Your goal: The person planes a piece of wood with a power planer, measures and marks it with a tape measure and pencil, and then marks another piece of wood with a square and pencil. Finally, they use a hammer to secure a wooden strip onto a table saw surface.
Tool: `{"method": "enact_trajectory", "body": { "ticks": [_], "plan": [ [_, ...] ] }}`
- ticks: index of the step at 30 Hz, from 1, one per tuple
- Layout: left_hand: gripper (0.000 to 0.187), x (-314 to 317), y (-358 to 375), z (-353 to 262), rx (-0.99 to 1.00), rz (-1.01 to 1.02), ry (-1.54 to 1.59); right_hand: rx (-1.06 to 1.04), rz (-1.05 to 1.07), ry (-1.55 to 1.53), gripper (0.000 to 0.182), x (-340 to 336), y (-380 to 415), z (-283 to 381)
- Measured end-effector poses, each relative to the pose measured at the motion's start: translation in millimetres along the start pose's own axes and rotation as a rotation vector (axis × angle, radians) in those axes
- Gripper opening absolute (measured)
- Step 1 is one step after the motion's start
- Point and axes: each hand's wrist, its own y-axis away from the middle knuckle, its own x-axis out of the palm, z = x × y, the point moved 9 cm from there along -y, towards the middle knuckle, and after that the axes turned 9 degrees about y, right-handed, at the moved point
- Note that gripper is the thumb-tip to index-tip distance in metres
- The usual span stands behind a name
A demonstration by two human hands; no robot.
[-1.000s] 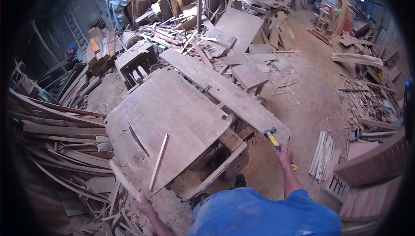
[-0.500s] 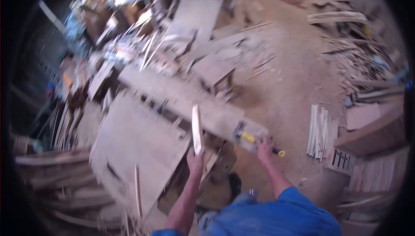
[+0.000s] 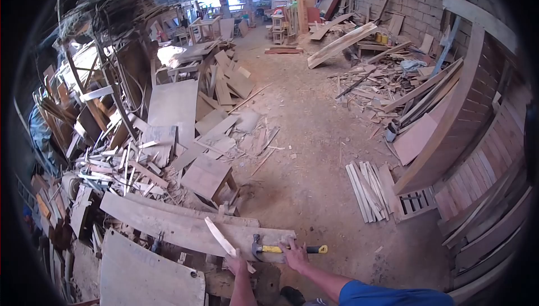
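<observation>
A short, pale strip of wood point(image 3: 220, 237) slants up and to the left from my left hand point(image 3: 238, 263), whose fingers are wrapped round its lower part. My right hand point(image 3: 295, 254) is on the yellow and black handle of a hammer point(image 3: 272, 248). The hammer lies across the end of a long plank bench point(image 3: 185, 228), its dark head to the left of my right hand. The two hands are a short distance apart at the bench's near edge.
A large board point(image 3: 149, 275) lies at the lower left. Behind the bench stands a small wooden stool point(image 3: 206, 177). Pale sticks point(image 3: 366, 192) lie on the floor at the right, beside a slatted wooden frame point(image 3: 416, 202). Scrap wood is heaped on both sides.
The view has turned and lifted, showing more of the workshop. The hammer now lies level on the bench. The wood strip tilts further left in my left hand.
</observation>
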Motion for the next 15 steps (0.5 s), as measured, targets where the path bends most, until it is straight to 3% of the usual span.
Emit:
{"method": "enact_trajectory", "body": {
  "ticks": [3,5,7,11,14,15],
  "plan": [
    [0.058,7,-28,49,0.051,0.126,0.182,0.003,-0.038,-0.008,0.074,1,1,2],
    [0.058,-6,-25,46,0.08,0.198,0.271,0.006,-0.051,0.001,0.074,8,-4,-1],
    [0.055,-45,36,7,0.128,0.279,0.292,0.013,-0.043,0.027,0.074,14,-6,-2],
    [0.033,-114,97,87,0.016,0.423,0.146,0.037,0.01,0.008,0.073,9,-6,-1],
    [0.044,-185,198,94,-0.081,0.48,0.253,0.029,0.021,0.014,0.069,22,-10,-8],
    [0.036,-209,198,123,0.047,0.379,0.141,0.005,0.045,0.019,0.067,22,-10,-8]
  ]
}}
